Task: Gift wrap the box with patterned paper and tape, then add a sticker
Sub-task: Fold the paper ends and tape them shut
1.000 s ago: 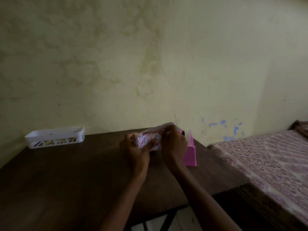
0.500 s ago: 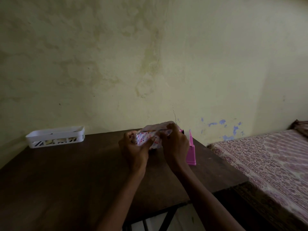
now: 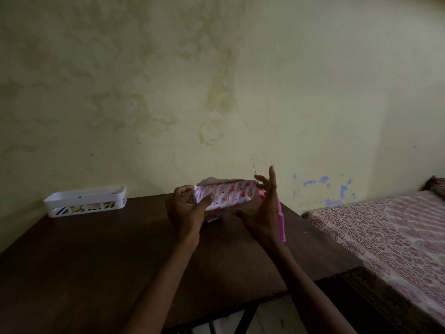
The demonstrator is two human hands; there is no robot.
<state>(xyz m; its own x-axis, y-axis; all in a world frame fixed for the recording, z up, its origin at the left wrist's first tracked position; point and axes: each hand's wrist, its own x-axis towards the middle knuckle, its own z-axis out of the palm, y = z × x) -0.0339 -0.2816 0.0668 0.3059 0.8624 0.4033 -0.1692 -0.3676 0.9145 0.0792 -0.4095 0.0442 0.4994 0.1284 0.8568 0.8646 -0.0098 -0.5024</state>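
The box wrapped in white paper with red and pink hearts [image 3: 226,195] is held above the dark wooden table [image 3: 96,256], its long side facing me. My left hand [image 3: 186,209] grips its left end, thumb on the front face and fingers curled round the folded paper. My right hand [image 3: 263,210] is at the box's right end with fingers spread and straight, palm toward the box; I cannot tell whether it touches. A pink tape dispenser [image 3: 280,220] stands on the table just behind my right hand, mostly hidden by it.
A white slotted plastic tray [image 3: 84,201] holding several small items sits at the table's back left by the wall. A bed with a patterned purple cover [image 3: 385,237] lies to the right, close to the table's right edge.
My right hand has let go of the box's top and slid to its right end, fingers now spread. The box's patterned long side has come into view. My left hand keeps its grip.
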